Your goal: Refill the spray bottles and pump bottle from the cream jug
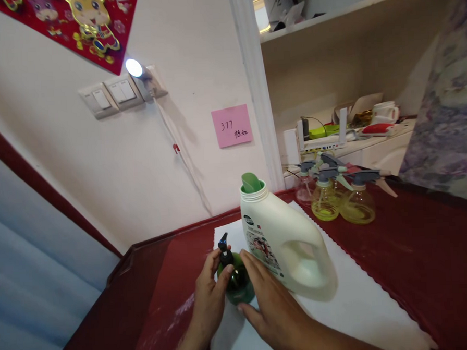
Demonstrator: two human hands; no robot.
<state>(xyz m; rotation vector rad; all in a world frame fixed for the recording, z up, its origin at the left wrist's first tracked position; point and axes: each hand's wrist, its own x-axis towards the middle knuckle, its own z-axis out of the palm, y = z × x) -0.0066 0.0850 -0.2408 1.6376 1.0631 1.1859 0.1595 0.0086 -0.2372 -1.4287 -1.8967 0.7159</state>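
Note:
A dark green pump bottle [239, 287] with a black pump head [224, 248] stands upright on a white sheet [351, 294]. My left hand [212, 291] has its thumb and fingers closed around the pump collar. Against the bottle's right side rests my right hand [271, 303], fingers stretched along it and thumb near its base. Just behind, a large cream detergent jug [286, 240] with a handle stands on the sheet. Its mouth shows no screw cap, and a green spout [251, 182] sticks up inside.
Several spray bottles [356, 205] with yellowish or clear contents stand at the right on the dark red table [428, 238]. Behind them are a white router [321, 145] and shelf clutter. A cable [181, 151] hangs down the wall from a plugged-in lamp [136, 69]. A blue curtain [35, 269] hangs left.

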